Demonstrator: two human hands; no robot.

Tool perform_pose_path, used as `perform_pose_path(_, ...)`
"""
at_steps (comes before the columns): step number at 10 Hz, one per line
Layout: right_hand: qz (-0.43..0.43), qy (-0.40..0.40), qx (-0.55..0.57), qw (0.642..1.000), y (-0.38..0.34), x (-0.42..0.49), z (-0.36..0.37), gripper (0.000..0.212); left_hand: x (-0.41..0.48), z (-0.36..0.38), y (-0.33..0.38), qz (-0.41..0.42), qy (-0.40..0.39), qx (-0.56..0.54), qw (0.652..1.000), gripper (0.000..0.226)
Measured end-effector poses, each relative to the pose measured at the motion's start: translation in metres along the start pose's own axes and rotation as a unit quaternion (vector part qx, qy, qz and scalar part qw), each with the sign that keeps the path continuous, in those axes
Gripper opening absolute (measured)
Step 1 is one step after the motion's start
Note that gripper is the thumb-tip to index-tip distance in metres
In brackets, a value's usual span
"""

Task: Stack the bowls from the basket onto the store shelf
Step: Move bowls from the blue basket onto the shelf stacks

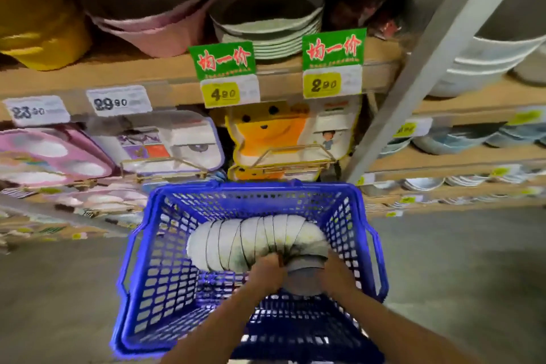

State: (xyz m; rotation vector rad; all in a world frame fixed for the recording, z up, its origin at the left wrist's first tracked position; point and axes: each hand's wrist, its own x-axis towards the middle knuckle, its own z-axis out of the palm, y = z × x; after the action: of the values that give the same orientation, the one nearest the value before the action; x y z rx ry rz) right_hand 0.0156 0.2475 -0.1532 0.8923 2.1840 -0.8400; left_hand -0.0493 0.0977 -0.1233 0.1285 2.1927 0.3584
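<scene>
1. Both hands reach into the blue basket (153, 245) at 6 o'clock: the left hand (267, 273) and right hand (335, 273) clamp either side of the near end of the bowls (254, 238).
2. The bowls lie nested on their side in a curved row across the basket.
3. At 12 o'clock, the store shelf (147, 80) carries a stack of plates (271, 23) behind green price signs (223, 60).

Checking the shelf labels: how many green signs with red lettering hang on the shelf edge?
2. One green sign hangs above the yellow 4.90 tag, left of centre; the other green sign hangs above the 2.90 tag, to its right. None seems hidden.
</scene>
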Motion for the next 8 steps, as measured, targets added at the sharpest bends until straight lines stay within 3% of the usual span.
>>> perform_pose_path(1, 0.051, 0.002, -0.034, 0.998, 0.001, -0.002, 0.017, 0.032, 0.022, 0.016, -0.010, 0.042, -0.066, 0.056, 0.995, 0.035)
perform_pose_path(2, 0.062, 0.010, -0.078, 0.995, -0.005, 0.002, 0.029, 0.032, 0.037, 0.027, -0.014, 0.067, -0.114, 0.101, 0.986, 0.023)
perform_pose_path(3, 0.067, 0.017, -0.155, 0.986, -0.005, 0.008, 0.037, 0.033, 0.050, 0.043, -0.015, 0.064, -0.118, 0.137, 0.982, 0.026)
perform_pose_path(5, 0.061, 0.041, -0.232, 0.970, -0.003, 0.025, 0.042, 0.034, 0.066, 0.065, -0.015, 0.047, -0.016, 0.128, 0.991, 0.032)
perform_pose_path(8, 0.000, 0.038, -0.288, 0.957, -0.002, 0.021, 0.033, 0.035, 0.054, 0.063, -0.012, 0.040, -0.030, 0.170, 0.984, 0.029)
